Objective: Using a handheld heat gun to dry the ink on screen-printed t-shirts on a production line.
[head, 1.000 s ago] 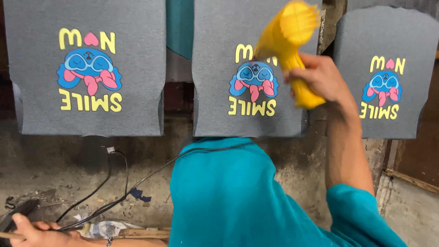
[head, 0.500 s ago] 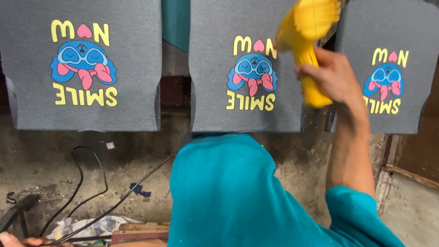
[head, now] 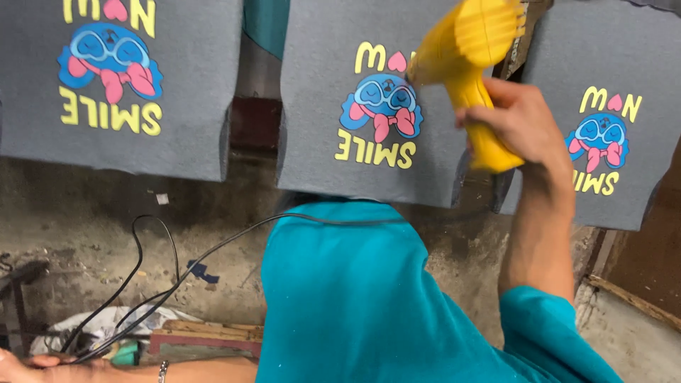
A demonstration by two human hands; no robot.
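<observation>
My right hand [head: 521,117] grips the handle of a yellow heat gun [head: 469,53], raised in front of the middle grey printed shirt [head: 369,99]. The gun's body hangs over that shirt's right edge, beside its blue, pink and yellow cartoon print [head: 381,113]. A second grey shirt [head: 117,85] lies to the left and a third [head: 603,120] to the right, each with the same print. My left hand [head: 25,367] shows only partly at the bottom left corner, fingers closed around the black cable [head: 163,280]. My teal shirt fills the bottom centre.
The black cable loops across a dirty concrete floor [head: 92,227] below the shirts. A white bag [head: 106,323] and a wooden frame [head: 206,337] lie at the bottom left. A wooden strip [head: 631,298] runs along the right side.
My view has shifted left and down across the shirts. The heat gun has moved from the gap beside the middle shirt to over its right edge. My left hand has come back into view.
</observation>
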